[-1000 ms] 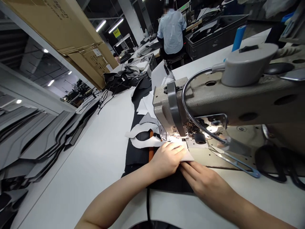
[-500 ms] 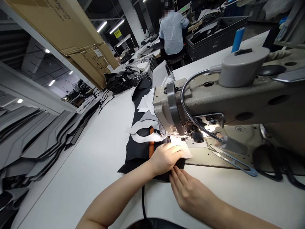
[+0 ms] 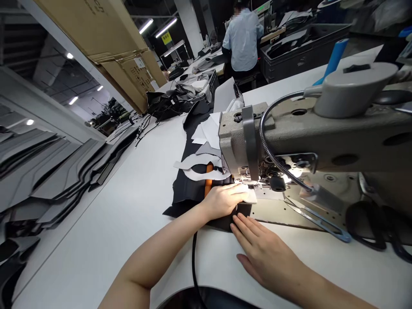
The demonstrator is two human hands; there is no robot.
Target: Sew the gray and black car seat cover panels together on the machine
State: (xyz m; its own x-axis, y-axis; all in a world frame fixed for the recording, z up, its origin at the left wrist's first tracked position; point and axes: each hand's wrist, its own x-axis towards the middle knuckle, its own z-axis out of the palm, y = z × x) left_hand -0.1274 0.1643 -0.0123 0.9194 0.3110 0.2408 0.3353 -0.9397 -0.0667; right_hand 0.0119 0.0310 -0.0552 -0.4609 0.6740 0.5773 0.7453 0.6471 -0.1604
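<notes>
My left hand [image 3: 222, 201] lies with its fingers stretched over a small white piece of material [image 3: 251, 196], close to the needle area of the sewing machine [image 3: 273, 141]. Under it spreads black fabric [image 3: 186, 193] with an orange strip [image 3: 209, 180]. My right hand [image 3: 264, 242] rests flat, fingers extended and thumb apart, its fingertips on the near edge of the black fabric. White curved pieces [image 3: 206, 175] lie on the fabric left of the machine head. My left thumb is hidden.
Blue-handled thread snips [image 3: 331, 225] and black-handled scissors [image 3: 367, 225] lie right of the needle. Stacked grey panels [image 3: 64, 171] line the left side of the white table [image 3: 128, 210]. Cardboard boxes [image 3: 106, 38] stand behind. A person [image 3: 243, 40] sits farther back.
My right hand has flattened out, with its thumb now spread from the fingers. The white piece under my left hand sits slightly farther in toward the machine. The whole view has shifted a little.
</notes>
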